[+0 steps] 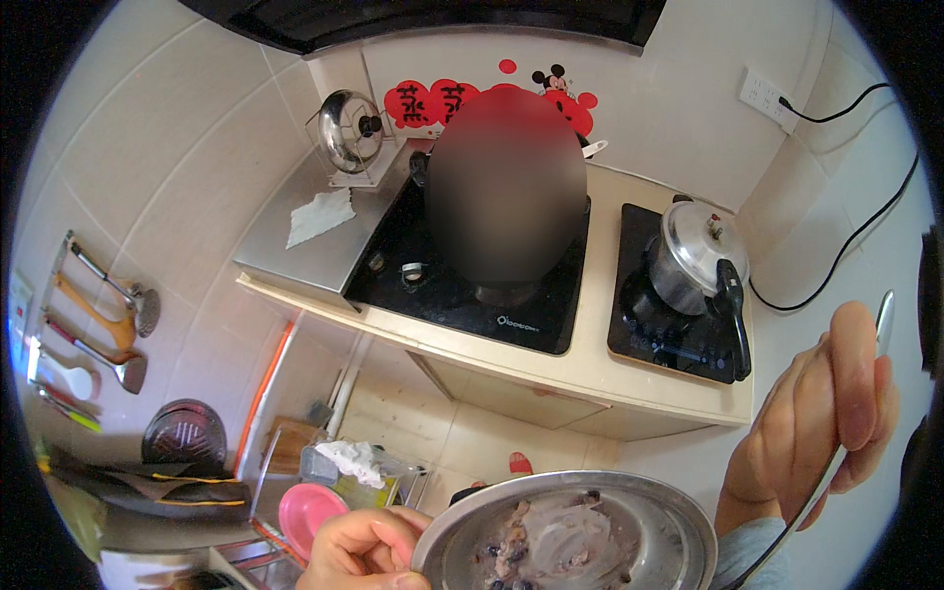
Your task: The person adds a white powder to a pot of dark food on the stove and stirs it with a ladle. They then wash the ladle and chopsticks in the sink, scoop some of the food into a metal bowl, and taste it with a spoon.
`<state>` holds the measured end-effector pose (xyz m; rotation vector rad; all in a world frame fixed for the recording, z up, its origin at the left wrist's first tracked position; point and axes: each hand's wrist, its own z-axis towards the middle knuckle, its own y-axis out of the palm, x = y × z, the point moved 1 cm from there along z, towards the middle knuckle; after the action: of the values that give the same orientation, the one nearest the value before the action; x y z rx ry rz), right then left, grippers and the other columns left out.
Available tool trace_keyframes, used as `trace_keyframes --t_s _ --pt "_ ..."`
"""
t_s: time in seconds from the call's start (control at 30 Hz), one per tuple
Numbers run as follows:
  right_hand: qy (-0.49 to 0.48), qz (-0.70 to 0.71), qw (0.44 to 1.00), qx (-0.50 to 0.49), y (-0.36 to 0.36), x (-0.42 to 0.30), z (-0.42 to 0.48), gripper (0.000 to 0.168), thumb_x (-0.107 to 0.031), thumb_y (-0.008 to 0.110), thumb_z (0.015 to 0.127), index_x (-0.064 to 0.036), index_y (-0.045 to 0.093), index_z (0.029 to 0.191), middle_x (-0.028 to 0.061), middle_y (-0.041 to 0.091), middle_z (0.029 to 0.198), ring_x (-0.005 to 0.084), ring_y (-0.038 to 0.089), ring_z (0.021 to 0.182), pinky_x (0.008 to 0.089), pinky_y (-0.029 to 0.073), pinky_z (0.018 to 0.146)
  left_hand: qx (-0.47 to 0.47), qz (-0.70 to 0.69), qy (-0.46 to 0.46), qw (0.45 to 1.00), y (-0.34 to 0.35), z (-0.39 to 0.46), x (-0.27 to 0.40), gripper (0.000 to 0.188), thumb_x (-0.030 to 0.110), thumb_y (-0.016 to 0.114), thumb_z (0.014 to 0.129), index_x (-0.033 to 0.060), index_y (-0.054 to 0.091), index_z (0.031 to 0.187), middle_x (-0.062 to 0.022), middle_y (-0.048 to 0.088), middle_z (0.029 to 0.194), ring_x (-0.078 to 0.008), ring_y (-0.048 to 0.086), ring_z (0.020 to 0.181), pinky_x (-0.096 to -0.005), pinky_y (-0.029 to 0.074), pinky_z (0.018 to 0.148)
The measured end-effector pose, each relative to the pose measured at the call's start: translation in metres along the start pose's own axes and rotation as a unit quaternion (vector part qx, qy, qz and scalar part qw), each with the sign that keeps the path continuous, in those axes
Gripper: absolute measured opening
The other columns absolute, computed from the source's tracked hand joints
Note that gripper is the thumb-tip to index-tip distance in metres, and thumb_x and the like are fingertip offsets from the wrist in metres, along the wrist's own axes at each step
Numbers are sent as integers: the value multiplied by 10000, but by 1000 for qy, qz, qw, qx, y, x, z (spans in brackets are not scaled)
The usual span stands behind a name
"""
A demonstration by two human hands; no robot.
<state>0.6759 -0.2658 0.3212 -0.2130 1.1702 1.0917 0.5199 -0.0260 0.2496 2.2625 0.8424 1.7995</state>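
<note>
My left hand grips the left rim of a round metal bowl, low in the head view. A greyish, wet food mixture with dark pieces lies in the bowl. To the right of the bowl, my right hand is raised with its fingers closed around the slim handle of a metal utensil. The utensil's lower end runs out of the picture at the bottom, so its head is hidden. A blurred oval covers whatever stands on the black gas hob.
A pressure cooker stands on an induction cooktop at the counter's right. A pot lid rests in a rack beside a white cloth. Utensils, including a spatula, hang on the left wall. A pink basin sits below.
</note>
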Motion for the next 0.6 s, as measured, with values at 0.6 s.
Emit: trace_keyframes --t_s 0.6 --pt "-18 17 999 29 -26 8 26 271 -216 271 1001 -29 379 838 167 492 504 214 415 364 289 354 372 28 -19 32 999 18 20 -5 259 110 741 687 4 513 750 -64 581 614 -85 463 383 -185 337 352"
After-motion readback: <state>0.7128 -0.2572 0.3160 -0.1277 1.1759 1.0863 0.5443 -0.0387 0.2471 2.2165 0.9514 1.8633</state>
